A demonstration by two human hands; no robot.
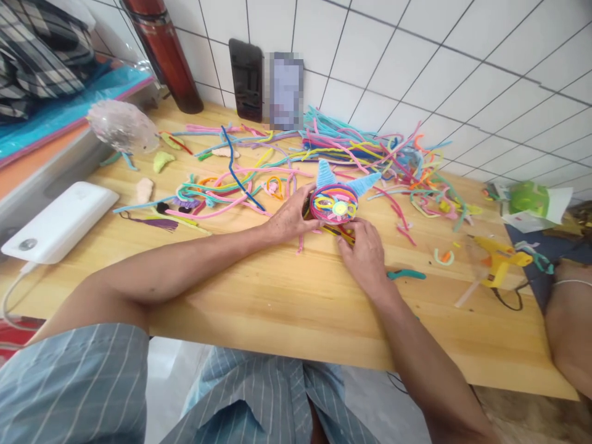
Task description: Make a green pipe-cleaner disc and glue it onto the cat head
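Observation:
A round craft piece of coiled pipe cleaners, with two light-blue cone ears on top, stands on the wooden table. My left hand grips its left side with curled fingers. My right hand lies just below and right of it, fingers pinched on the pipe cleaner ends at its base. A big heap of loose coloured pipe cleaners spreads behind the piece.
A yellow glue gun and teal-handled pliers lie at the right. A white power bank sits left, a clear plastic lump behind it. A dark red flask and two phones lean on the tiled wall. Another person's arm is far right.

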